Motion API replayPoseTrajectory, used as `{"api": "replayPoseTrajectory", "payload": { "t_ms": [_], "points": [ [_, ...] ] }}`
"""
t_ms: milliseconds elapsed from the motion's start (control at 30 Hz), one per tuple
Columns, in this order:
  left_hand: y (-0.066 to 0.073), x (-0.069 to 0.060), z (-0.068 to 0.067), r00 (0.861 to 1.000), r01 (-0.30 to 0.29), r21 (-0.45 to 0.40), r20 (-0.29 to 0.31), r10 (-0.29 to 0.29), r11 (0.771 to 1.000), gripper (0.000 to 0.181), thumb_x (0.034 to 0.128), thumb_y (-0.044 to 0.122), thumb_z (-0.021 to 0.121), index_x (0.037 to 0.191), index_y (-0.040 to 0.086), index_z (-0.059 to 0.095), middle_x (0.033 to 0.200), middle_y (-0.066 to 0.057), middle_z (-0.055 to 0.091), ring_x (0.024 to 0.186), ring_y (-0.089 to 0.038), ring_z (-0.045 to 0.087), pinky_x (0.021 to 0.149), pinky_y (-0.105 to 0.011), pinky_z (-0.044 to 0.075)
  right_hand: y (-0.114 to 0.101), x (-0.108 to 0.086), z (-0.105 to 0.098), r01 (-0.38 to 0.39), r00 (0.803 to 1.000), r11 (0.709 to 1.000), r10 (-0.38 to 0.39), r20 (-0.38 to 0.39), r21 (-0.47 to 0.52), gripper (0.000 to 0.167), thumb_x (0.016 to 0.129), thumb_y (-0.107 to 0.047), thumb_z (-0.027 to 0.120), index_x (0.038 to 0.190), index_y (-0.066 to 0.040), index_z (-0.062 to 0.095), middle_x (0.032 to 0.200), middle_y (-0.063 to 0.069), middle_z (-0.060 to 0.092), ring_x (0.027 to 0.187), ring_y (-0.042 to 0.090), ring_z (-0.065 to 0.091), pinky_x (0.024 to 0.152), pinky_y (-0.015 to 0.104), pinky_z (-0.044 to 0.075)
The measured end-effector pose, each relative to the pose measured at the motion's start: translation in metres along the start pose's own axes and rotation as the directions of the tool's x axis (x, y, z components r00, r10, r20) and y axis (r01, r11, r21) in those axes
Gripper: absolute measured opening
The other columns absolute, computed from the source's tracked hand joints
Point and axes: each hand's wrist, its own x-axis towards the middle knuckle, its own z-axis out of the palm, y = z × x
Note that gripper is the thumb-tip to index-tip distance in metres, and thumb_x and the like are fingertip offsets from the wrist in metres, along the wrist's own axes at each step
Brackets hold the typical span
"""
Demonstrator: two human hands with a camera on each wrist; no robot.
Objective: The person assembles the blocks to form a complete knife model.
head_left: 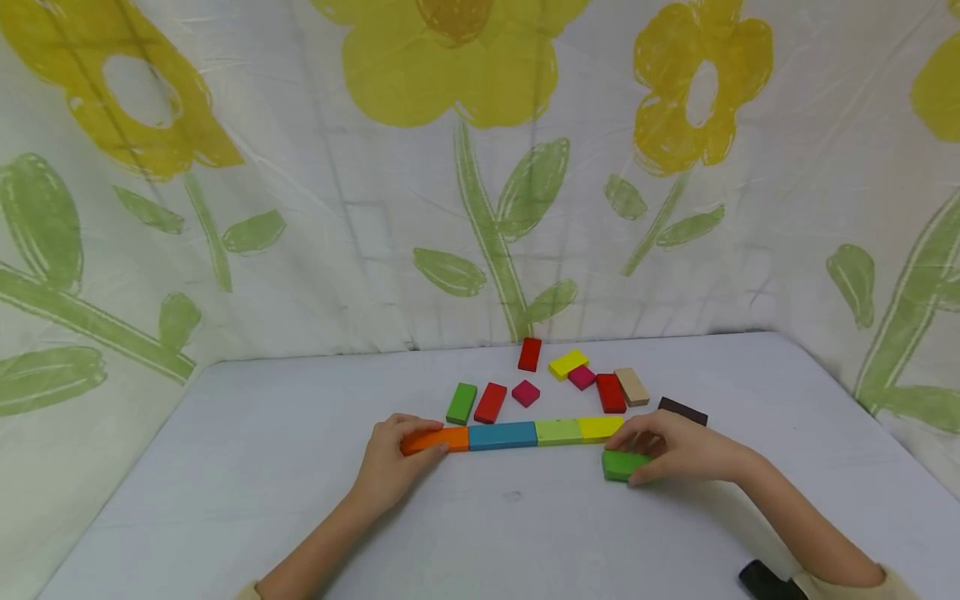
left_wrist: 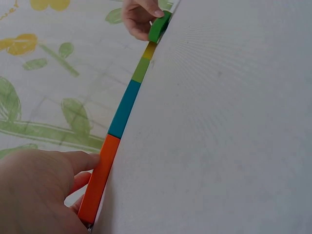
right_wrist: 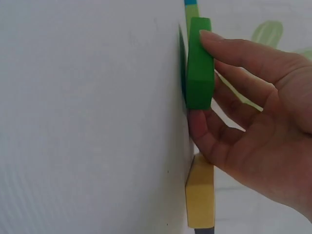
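Green block [head_left: 619, 465], orange block [head_left: 457, 438] in separate hands [head_left: 386, 467] [head_left: 688, 446]

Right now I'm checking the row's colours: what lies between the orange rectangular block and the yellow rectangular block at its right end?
In the head view: a long blue rectangular block and a shorter light-green rectangular block.

Long orange blk [left_wrist: 101, 178]: flat, L end of a straight row, pinched near its outer end by L hand [head_left: 395, 458]. Long blue blk [head_left: 502, 436] butts its R end, flat, in line. Next, a shorter lime-green blk [head_left: 558, 432], flat, touching blue. Then a yellow blk [head_left: 600, 429], R end of row, flush w/ lime; its far R corner's partly behind fingers. Thick rect. green blk [right_wrist: 200, 68]: pinched btwn thumb & fingers of R hand [head_left: 675, 446], looks raised, just nearside of yellow's R end.
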Motion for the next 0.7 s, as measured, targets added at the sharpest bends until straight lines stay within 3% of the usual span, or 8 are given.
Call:
{"api": "replayPoseTrajectory", "payload": {
  "t_ms": [167, 567, 700],
  "points": [
    [-0.001, 0.0, 0.0, 1.0, -0.007, 0.001, -0.006, 0.007, 1.0, 0.024, 0.091, 0.014, 0.083, 0.115, 0.01, 0.082, 0.115, -0.009, 0.068, 0.112, -0.027, 0.055, 0.088, -0.038, 0.047, 0.005, -0.005, -0.01, 0.016, 1.0, 1.0, -0.016, 0.009, 0.007, 0.036, 0.09, -0.013, 0.084, 0.123, -0.003, 0.073, 0.12, 0.009, 0.075, 0.099, 0.011, 0.065, 0.086, 0.025, 0.058],
    [-0.001, 0.0, 0.0, 1.0, -0.013, -0.004, -0.008, 0.013, 1.0, 0.025, 0.0914, 0.015, 0.083, 0.116, 0.01, 0.082, 0.116, -0.009, 0.069, 0.114, -0.027, 0.056, 0.09, -0.039, 0.048, 0.017, -0.015, -0.026, -0.066, 0.997, 0.997, 0.067, -0.033, 0.03, 0.036, 0.09, -0.013, 0.083, 0.124, -0.005, 0.073, 0.124, 0.012, 0.071, 0.104, 0.014, 0.064, 0.089, 0.023, 0.057],
    [0.0, -0.001, 0.0, 1.0, -0.012, -0.004, -0.012, 0.012, 1.0, 0.024, 0.0912, 0.014, 0.083, 0.115, 0.009, 0.082, 0.115, -0.009, 0.068, 0.114, -0.028, 0.056, 0.089, -0.039, 0.047, 0.02, -0.018, -0.03, -0.076, 0.996, 0.996, 0.078, -0.035, 0.041, 0.036, 0.092, -0.01, 0.081, 0.126, -0.002, 0.071, 0.127, 0.016, 0.069, 0.107, 0.021, 0.063, 0.09, 0.022, 0.057]
  ]
}}
